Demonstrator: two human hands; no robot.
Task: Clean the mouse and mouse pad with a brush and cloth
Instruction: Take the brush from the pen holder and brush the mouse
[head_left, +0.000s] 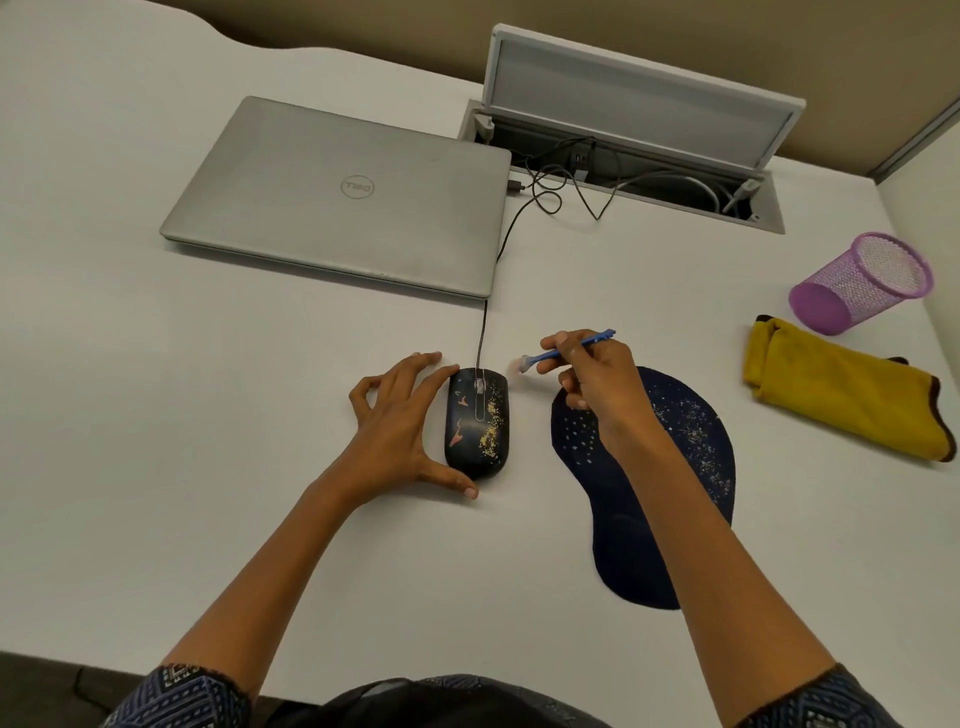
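On the white desk (208, 415), the left hand (400, 426) braces the mouse (477, 423) between thumb and spread fingers, while the right hand (592, 379), over the mouse pad (675, 467), pinches the brush (566, 351), bristles just beside the mouse.

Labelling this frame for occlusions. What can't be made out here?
Head view, the only one:
- Mouse pad: middle strip hidden under the right forearm.
- Brush: bristle tip motion-blurred; mid-handle covered by right hand.
- Mouse: left side masked by left hand.
- Cable box: interior dark, plugs too small.
- Cloth: folded, underside unseen.
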